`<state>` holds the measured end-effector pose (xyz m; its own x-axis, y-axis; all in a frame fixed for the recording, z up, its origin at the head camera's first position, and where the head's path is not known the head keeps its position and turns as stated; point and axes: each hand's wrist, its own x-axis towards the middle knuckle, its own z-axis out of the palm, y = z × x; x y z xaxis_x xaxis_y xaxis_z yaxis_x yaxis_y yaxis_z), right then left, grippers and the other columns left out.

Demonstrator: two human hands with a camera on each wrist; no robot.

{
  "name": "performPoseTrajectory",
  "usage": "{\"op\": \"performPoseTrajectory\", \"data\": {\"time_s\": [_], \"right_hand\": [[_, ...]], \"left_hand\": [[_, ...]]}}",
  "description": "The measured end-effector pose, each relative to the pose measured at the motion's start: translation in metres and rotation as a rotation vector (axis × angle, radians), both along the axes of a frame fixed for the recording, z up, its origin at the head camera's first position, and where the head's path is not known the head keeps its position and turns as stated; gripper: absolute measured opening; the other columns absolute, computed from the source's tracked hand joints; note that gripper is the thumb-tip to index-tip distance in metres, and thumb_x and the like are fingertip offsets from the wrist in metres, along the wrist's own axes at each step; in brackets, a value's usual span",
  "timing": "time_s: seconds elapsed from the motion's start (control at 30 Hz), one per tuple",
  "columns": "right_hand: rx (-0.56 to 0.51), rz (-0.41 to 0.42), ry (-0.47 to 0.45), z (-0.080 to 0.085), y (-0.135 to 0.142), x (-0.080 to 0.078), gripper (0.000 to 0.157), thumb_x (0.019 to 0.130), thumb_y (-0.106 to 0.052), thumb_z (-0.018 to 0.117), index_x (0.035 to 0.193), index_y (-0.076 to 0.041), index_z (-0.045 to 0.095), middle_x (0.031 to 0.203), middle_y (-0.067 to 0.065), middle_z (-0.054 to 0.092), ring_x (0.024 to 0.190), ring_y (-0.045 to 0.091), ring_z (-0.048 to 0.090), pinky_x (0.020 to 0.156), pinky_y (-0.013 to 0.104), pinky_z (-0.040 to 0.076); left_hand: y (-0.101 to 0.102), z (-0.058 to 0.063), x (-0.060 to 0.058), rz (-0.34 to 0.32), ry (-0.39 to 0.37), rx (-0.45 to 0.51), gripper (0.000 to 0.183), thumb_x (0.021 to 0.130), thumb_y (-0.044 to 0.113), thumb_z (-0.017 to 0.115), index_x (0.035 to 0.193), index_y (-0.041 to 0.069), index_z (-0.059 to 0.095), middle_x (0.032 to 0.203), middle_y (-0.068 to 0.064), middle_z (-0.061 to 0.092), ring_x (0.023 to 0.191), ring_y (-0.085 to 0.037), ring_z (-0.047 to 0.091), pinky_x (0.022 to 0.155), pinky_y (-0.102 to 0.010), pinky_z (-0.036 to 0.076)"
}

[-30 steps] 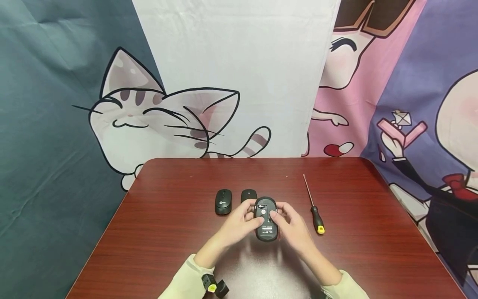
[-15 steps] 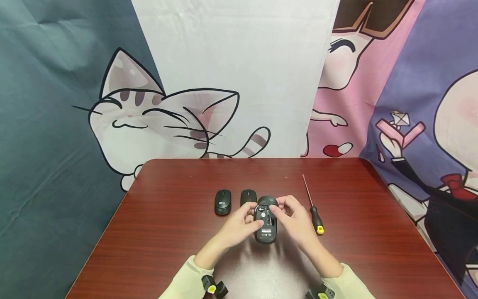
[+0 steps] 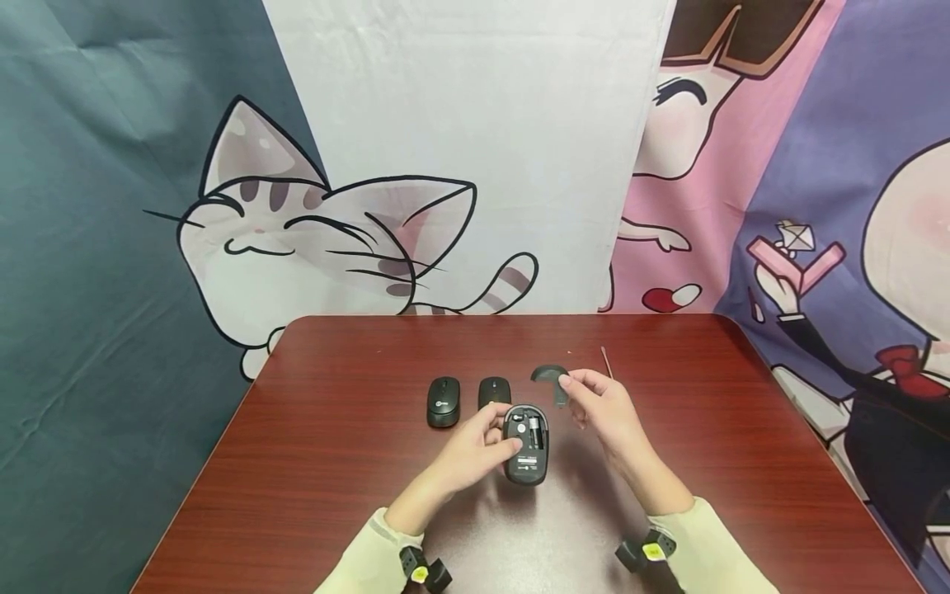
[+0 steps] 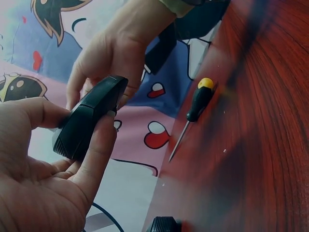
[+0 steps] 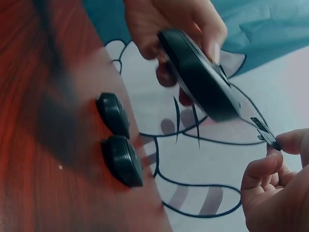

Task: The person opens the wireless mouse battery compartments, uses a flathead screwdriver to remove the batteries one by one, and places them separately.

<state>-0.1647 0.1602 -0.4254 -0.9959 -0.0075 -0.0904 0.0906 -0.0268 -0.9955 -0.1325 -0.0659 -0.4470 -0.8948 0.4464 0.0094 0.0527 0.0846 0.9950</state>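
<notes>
My left hand (image 3: pixel 475 450) holds a black computer mouse (image 3: pixel 526 469) above the table, thumb on its underside. The underside faces up in the head view, its battery compartment uncovered, with a pale strip in the slot. Up and right of it, my right hand (image 3: pixel 607 417) pinches the thin dark battery cover (image 3: pixel 550 370), an arched piece with a tail, clear of the mouse. The right wrist view shows this cover (image 5: pixel 264 130) edge-on between thumb and fingers. In the left wrist view the mouse (image 4: pixel 82 125) is seen from its side, gripped between thumb and fingers.
Two more black mice stand on the red-brown table (image 3: pixel 319 495): one at left (image 3: pixel 444 402), another mouse (image 3: pixel 493 390) just behind my left hand. A screwdriver (image 4: pixel 199 104) with a black and yellow handle lies at the right, mostly hidden by my right hand in the head view.
The battery cover has come off the mouse. My right hand has carried it up and to the right, while my left hand keeps the mouse in nearly the same place.
</notes>
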Motion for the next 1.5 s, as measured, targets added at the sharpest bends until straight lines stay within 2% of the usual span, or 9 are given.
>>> {"op": "performPoseTrajectory", "data": {"time_s": [0.17,0.43,0.67,0.83,1.13,1.27,1.5], "right_hand": [[-0.023,-0.01,-0.043,-0.006,0.008,-0.016,0.02,0.096,-0.024,0.071,0.095,-0.005,0.066,0.065,-0.002,0.058,0.054,0.011,0.044,0.048,0.021,0.038],[0.035,-0.012,-0.08,-0.018,0.014,-0.034,0.024,0.096,-0.027,0.07,0.099,-0.003,0.066,0.067,-0.003,0.056,0.056,0.011,0.045,0.048,0.022,0.038],[0.1,0.011,-0.085,-0.03,0.019,-0.048,0.027,0.097,-0.026,0.069,0.103,0.0,0.066,0.067,-0.003,0.054,0.056,0.012,0.045,0.05,0.022,0.04],[0.124,0.015,-0.097,-0.037,0.023,-0.057,0.027,0.097,-0.026,0.068,0.105,0.0,0.066,0.065,-0.003,0.053,0.057,0.013,0.046,0.052,0.024,0.043],[0.143,0.016,-0.156,-0.046,0.026,-0.073,0.029,0.098,-0.02,0.066,0.112,0.006,0.064,0.072,0.0,0.06,0.06,0.009,0.056,0.058,0.022,0.054],[0.21,0.022,-0.165,-0.05,0.027,-0.078,0.027,0.097,-0.018,0.067,0.108,0.007,0.064,0.071,0.0,0.06,0.061,0.011,0.057,0.059,0.022,0.055],[0.342,0.049,-0.204,-0.058,0.026,-0.086,0.021,0.096,-0.017,0.065,0.1,0.004,0.068,0.069,0.0,0.059,0.061,0.011,0.058,0.059,0.023,0.056]], "left_hand": [[-0.001,-0.001,0.001,0.007,-0.005,0.01,0.047,0.093,0.005,0.066,0.136,-0.003,0.05,0.11,-0.013,0.065,0.085,-0.011,0.067,0.066,-0.022,0.057],[-0.002,-0.003,0.001,0.012,-0.018,0.004,0.047,0.093,0.005,0.066,0.136,-0.002,0.051,0.11,-0.013,0.065,0.086,-0.012,0.067,0.068,-0.022,0.058],[-0.003,-0.003,0.002,0.037,-0.028,0.004,0.049,0.093,0.006,0.066,0.138,-0.003,0.049,0.111,-0.014,0.064,0.086,-0.012,0.067,0.065,-0.024,0.059],[-0.003,-0.002,0.003,0.033,-0.028,0.002,0.048,0.093,0.006,0.067,0.138,-0.002,0.05,0.11,-0.012,0.064,0.086,-0.012,0.067,0.066,-0.024,0.059],[-0.002,-0.001,0.005,0.023,-0.017,0.011,0.046,0.093,0.006,0.067,0.136,-0.002,0.051,0.109,-0.012,0.064,0.087,-0.014,0.067,0.067,-0.023,0.059],[-0.002,0.001,0.006,0.03,-0.01,-0.002,0.047,0.093,0.007,0.067,0.136,-0.001,0.051,0.108,-0.012,0.064,0.087,-0.013,0.067,0.067,-0.023,0.058],[-0.002,0.001,0.008,0.029,-0.01,0.004,0.049,0.093,0.007,0.067,0.137,-0.003,0.05,0.108,-0.011,0.064,0.088,-0.012,0.067,0.068,-0.022,0.059]]}}
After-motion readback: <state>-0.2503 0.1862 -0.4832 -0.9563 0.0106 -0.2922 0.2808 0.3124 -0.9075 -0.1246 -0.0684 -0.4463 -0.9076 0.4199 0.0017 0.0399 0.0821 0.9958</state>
